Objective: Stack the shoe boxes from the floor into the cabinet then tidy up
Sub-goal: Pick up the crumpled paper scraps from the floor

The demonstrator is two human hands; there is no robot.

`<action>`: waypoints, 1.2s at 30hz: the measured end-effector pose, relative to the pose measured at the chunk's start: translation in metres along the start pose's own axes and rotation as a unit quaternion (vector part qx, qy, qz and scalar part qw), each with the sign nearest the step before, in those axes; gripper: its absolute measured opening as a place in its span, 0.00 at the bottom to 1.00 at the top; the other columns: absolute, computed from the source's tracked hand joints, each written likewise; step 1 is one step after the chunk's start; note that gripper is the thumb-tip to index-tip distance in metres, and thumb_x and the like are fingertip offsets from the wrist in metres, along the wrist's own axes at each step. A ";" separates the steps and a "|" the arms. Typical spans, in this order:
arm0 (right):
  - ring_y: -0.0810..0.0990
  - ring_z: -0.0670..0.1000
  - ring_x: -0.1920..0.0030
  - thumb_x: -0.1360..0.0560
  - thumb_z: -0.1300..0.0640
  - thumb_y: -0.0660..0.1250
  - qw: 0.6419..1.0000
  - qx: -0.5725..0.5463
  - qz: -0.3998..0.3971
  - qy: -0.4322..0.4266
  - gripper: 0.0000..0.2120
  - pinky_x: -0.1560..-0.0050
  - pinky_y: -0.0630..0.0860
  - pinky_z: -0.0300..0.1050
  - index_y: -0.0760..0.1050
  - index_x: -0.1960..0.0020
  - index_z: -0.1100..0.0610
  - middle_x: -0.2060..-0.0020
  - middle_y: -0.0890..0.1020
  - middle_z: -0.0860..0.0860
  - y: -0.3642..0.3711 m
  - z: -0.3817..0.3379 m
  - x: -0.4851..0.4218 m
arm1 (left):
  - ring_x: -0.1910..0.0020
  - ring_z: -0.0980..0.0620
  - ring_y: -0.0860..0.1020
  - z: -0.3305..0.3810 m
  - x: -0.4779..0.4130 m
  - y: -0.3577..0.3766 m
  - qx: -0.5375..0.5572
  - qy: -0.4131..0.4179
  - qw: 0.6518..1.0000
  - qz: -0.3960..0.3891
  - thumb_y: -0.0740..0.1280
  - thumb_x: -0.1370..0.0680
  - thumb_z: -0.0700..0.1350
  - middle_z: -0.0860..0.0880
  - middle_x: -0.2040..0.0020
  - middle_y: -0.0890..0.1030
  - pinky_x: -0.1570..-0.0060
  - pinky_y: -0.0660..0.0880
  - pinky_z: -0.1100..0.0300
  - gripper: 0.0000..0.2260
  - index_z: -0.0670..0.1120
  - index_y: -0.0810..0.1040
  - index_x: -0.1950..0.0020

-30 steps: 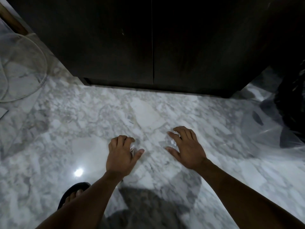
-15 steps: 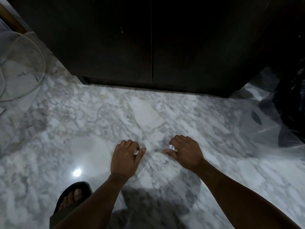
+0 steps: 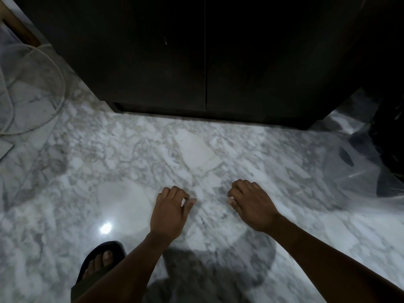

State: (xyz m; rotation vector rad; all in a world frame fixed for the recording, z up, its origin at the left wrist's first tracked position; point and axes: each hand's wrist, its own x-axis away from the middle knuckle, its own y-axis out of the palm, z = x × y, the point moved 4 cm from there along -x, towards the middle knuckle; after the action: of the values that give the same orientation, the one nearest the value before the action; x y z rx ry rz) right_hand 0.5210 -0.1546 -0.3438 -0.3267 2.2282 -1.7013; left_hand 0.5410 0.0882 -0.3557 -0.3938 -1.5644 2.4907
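Curling tighter than a second ago, two hands are reaching over the grey-white marble floor [image 3: 109, 149]: left hand [image 3: 170, 213] and right hand [image 3: 251, 206], fingers bent; whether they are pinching anything I cannot tell. One dark two-door cabinet [image 3: 196, 62] is standing closed at 12 o'clock, one black sandal [image 3: 100, 263] at 7 o'clock.

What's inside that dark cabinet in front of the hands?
Only the outside of the cabinet shows: two shut doors meeting at a thin vertical seam. Whatever is inside is covered by them.
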 end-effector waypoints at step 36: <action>0.79 0.54 0.54 0.20 0.43 0.62 0.963 0.112 0.097 0.227 0.13 0.57 0.75 0.49 0.72 0.59 0.50 0.58 0.80 0.49 -0.437 0.118 0.061 | 0.66 0.55 0.77 0.389 -0.157 -0.152 0.315 0.199 0.919 0.131 0.76 0.26 0.45 0.52 0.65 0.80 0.63 0.76 0.55 0.07 0.45 0.83 0.63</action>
State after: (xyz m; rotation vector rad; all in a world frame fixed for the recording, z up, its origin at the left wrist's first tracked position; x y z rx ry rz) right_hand 0.5053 -0.3987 0.0425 0.3596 2.2308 -2.0458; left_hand 0.5697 -0.2239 -0.0377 -0.9652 -0.5414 2.6899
